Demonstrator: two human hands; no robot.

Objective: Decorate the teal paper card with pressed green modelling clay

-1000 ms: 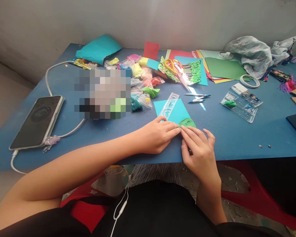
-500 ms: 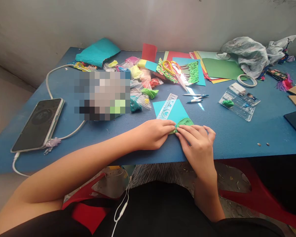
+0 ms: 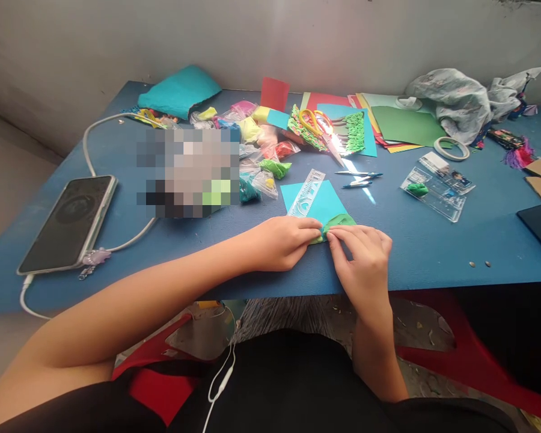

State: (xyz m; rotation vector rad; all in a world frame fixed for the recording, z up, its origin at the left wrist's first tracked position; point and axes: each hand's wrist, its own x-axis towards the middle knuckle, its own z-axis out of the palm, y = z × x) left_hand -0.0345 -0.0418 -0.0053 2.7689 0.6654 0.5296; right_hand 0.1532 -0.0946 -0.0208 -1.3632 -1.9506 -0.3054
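Observation:
A light blue sheet of paper (image 3: 328, 198) lies near the table's front edge, with green modelling clay (image 3: 341, 221) spread over its near corner. My left hand (image 3: 288, 240) rests at the clay's left end, fingers closed together and fingertips pressed on it. From the right, my right hand (image 3: 363, 249) pinches the clay's near edge between thumb and fingers. The two sets of fingertips almost meet, and they hide part of the clay. A clear plastic ruler (image 3: 307, 193) lies slanted across the paper's left side.
Beyond the paper lie pens (image 3: 358, 180), scissors (image 3: 322, 129) and bagged clay (image 3: 275, 168). Coloured sheets (image 3: 406, 126), a tape roll (image 3: 451, 148) and a clear plastic case (image 3: 437, 189) are to the right. A phone (image 3: 67, 222) with a white cable lies left.
My right fingertips have shifted slightly right and up along the clay's edge. My left hand stays almost in place. The whole view has moved slightly.

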